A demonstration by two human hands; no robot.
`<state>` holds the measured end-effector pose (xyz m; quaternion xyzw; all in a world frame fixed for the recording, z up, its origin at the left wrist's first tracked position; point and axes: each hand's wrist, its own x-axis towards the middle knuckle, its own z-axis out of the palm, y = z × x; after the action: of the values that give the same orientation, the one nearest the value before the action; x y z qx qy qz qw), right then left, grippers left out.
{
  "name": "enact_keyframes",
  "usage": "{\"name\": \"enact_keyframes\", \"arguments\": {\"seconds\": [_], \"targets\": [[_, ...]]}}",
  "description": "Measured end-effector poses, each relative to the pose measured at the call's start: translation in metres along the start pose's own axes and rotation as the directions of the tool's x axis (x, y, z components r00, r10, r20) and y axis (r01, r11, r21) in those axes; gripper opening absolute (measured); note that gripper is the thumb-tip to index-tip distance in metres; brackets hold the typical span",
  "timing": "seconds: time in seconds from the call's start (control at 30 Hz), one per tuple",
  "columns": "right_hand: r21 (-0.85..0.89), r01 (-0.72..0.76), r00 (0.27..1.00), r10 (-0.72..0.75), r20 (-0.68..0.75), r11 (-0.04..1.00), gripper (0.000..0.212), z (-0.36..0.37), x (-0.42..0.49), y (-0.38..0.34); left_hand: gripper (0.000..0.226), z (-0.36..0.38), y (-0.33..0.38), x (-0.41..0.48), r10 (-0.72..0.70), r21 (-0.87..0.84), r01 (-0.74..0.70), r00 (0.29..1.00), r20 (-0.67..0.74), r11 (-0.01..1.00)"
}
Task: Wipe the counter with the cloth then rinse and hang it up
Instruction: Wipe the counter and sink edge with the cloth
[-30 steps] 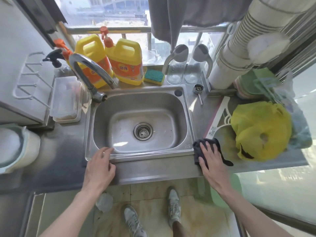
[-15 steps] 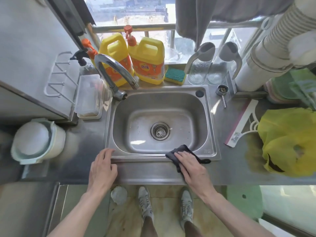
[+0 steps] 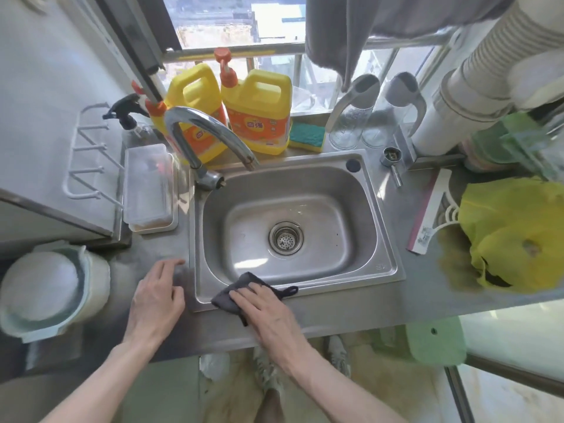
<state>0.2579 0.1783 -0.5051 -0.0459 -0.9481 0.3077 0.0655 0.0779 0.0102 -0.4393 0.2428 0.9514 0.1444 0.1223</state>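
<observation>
A dark grey cloth (image 3: 236, 290) lies flat on the front rim of the steel sink (image 3: 387, 239), near its front left corner. My right hand (image 3: 268, 312) presses down on the cloth with the fingers spread, and a small loop of the cloth sticks out to the right. My left hand (image 3: 157, 300) rests palm down on the steel counter (image 3: 351, 315) just left of the sink, holding nothing. The curved tap (image 3: 195, 129) rises at the sink's back left. White wall hooks (image 3: 88, 154) hang at the left.
Two yellow detergent jugs (image 3: 259, 114), a sponge (image 3: 306, 136) and two glass jugs (image 3: 351, 123) line the window sill. A clear lidded box (image 3: 149, 187) sits left of the sink, a rice cooker (image 3: 42, 294) at the far left. A yellow bag (image 3: 515, 236) and a white hanger (image 3: 430, 209) lie at the right.
My right hand has slid the cloth leftward along the sink's front rim, from the right corner to near the left corner. My left hand has stayed on the counter by the sink.
</observation>
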Motion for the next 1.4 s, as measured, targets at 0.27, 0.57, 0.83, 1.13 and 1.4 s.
{"name": "enact_keyframes", "arguments": {"seconds": [0.27, 0.57, 0.83, 1.13, 1.4], "targets": [[-0.010, -0.383, 0.922, 0.381, -0.064, 0.924, 0.049, -0.050, -0.042, 0.037, 0.055, -0.004, 0.009, 0.015, 0.070, -0.004, -0.070, 0.994, 0.080, 0.998], [-0.116, -0.132, 0.982, 0.145, 0.117, 0.984, 0.060, 0.061, 0.056, -0.064, 0.056, -0.014, -0.015, 0.003, -0.051, -0.087, 0.049, 0.999, -0.015, 0.995], [0.218, -0.415, 0.907, 0.384, 0.173, 0.883, 0.061, 0.050, 0.148, -0.061, 0.059, -0.010, -0.012, -0.005, -0.081, -0.230, 0.064, 0.994, -0.066, 0.971], [0.892, -0.298, 0.543, 0.708, 0.452, -0.341, 0.022, -0.047, 0.162, -0.010, 0.037, -0.011, 0.051, 0.042, -0.292, -0.609, 0.263, 0.955, 0.054, 0.748], [0.904, -0.282, 0.553, 0.715, 0.427, -0.321, 0.037, -0.120, 0.126, 0.061, 0.065, 0.009, 0.117, 0.075, 0.024, -0.291, 0.036, 0.980, 0.200, 0.956]]}}
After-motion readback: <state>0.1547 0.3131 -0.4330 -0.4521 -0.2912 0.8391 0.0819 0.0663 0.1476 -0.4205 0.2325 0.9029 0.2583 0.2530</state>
